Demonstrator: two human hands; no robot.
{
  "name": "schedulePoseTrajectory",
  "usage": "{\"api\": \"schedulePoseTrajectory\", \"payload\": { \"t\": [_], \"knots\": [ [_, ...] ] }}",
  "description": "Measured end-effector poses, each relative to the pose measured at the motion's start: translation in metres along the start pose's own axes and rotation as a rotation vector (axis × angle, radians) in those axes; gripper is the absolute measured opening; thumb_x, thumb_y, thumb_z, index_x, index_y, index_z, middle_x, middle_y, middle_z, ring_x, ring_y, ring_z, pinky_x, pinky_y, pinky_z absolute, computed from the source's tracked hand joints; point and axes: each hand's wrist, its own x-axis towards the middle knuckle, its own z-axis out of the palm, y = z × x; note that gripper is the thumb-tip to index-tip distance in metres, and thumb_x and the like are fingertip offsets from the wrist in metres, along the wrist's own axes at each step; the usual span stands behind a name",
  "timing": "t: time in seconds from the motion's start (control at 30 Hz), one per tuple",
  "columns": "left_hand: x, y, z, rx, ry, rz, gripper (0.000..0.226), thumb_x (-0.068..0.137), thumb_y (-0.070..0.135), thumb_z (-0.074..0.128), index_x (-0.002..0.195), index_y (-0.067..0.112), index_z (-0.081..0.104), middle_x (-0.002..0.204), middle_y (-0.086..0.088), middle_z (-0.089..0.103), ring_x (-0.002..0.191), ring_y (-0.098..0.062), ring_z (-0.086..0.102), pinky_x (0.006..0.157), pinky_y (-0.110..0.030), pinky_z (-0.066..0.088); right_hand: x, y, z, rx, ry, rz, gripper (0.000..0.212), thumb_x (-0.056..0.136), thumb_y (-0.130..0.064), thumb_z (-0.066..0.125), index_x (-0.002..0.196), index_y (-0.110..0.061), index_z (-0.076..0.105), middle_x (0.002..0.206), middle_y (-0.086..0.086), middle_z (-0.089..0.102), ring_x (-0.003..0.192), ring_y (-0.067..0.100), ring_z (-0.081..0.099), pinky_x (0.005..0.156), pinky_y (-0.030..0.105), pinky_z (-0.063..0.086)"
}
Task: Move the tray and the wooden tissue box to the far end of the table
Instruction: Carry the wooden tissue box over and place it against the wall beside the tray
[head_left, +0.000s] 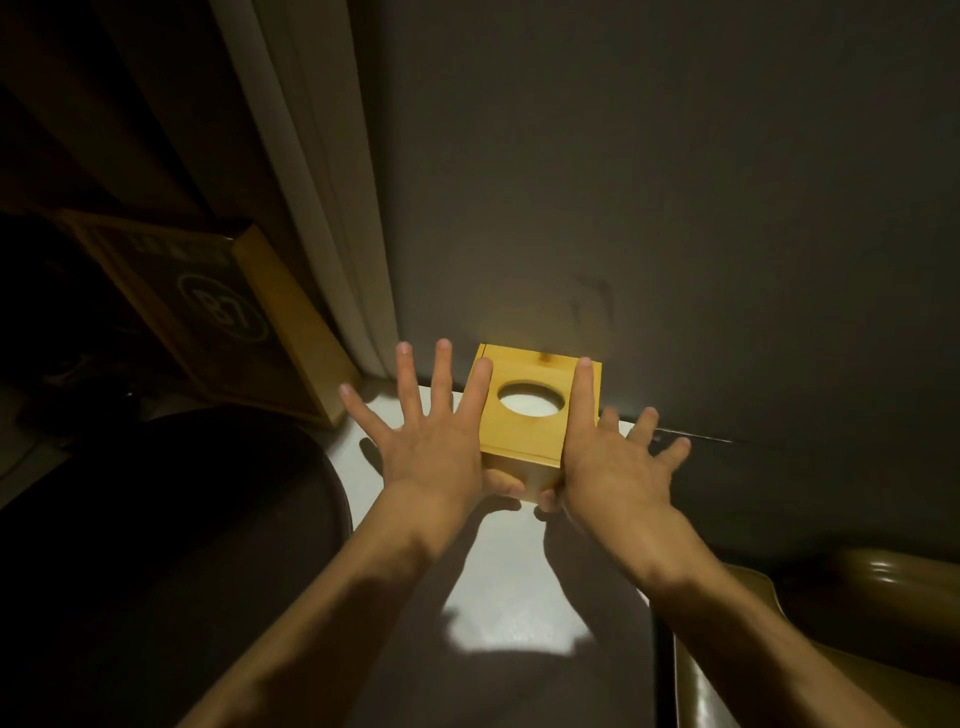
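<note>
The wooden tissue box (524, 441), square with a round hole in its top, stands on the white table (519, 582) at its far end, close to the dark wall. My left hand (421, 441) is at the box's left side with fingers spread, the index finger lying along the top edge and the thumb against the near face. My right hand (618, 457) mirrors it on the right side, fingers spread. A dark round shape (291, 519) overlaps the table's left edge; whether it is the tray I cannot tell.
A dark wall (675, 208) closes the table's far end. A pale curtain (322, 182) hangs at the back left, with a wooden-framed sign (228, 312) marked "B7" leaning beside it. A brown glossy seat (831, 623) sits at the right.
</note>
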Motion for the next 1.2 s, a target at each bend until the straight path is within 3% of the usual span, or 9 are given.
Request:
{"api": "schedulePoseTrajectory", "payload": {
  "t": [0.13,0.27,0.47,0.93,1.07,1.2],
  "knots": [
    [0.005,0.000,0.004,-0.063,-0.026,-0.022,0.131,0.055,0.084,0.059,0.146,0.041,-0.024,0.158,-0.002,-0.033,0.142,-0.038,-0.032,0.102,-0.080,-0.006,0.002,0.001,0.003,-0.008,0.022,0.007,0.138,0.075,-0.042,0.080,0.146,-0.025,-0.036,0.160,0.023,0.023,0.148,0.051,0.006,0.113,0.069,0.008],
    [0.001,0.004,-0.001,-0.034,-0.036,-0.051,0.134,0.053,0.085,0.059,0.144,0.042,-0.028,0.157,-0.004,-0.035,0.142,-0.038,-0.032,0.101,-0.081,-0.007,-0.005,-0.002,0.001,0.062,0.007,0.043,0.137,0.076,-0.040,0.080,0.145,-0.028,-0.038,0.161,0.024,0.019,0.148,0.051,0.004,0.112,0.071,0.007],
    [-0.003,0.008,-0.007,-0.017,-0.065,-0.079,0.138,0.050,0.088,0.057,0.143,0.040,-0.032,0.158,-0.007,-0.032,0.143,-0.040,-0.030,0.097,-0.083,-0.009,-0.006,-0.001,-0.011,0.027,-0.110,0.055,0.146,0.066,-0.063,0.077,0.143,-0.028,-0.041,0.161,0.026,0.013,0.147,0.053,0.001,0.109,0.076,0.008],
    [-0.004,0.013,-0.010,-0.153,-0.103,-0.197,0.137,0.052,0.082,0.063,0.141,0.042,-0.033,0.162,-0.017,-0.014,0.145,-0.046,-0.018,0.098,-0.082,-0.008,-0.005,-0.014,-0.019,-0.029,-0.209,0.159,0.137,0.073,-0.056,0.075,0.139,-0.036,-0.044,0.149,0.022,0.044,0.145,0.047,0.026,0.112,0.070,0.018],
    [-0.011,0.012,-0.021,-0.161,-0.097,-0.215,0.136,0.052,0.081,0.065,0.144,0.042,-0.028,0.162,-0.018,-0.012,0.145,-0.047,-0.017,0.096,-0.081,-0.012,-0.006,-0.018,-0.019,-0.035,-0.209,0.187,0.136,0.073,-0.056,0.075,0.139,-0.039,-0.043,0.149,0.022,0.042,0.141,0.045,0.034,0.110,0.067,0.027],
    [-0.014,0.011,-0.033,-0.198,-0.152,-0.248,0.134,0.057,0.072,0.072,0.146,0.043,-0.024,0.161,-0.020,-0.011,0.144,-0.048,-0.018,0.092,-0.082,-0.018,-0.010,-0.023,-0.027,-0.007,-0.251,0.204,0.133,0.076,-0.051,0.074,0.137,-0.040,-0.044,0.156,0.023,0.029,0.144,0.046,0.027,0.112,0.066,0.024]
  ]
}}
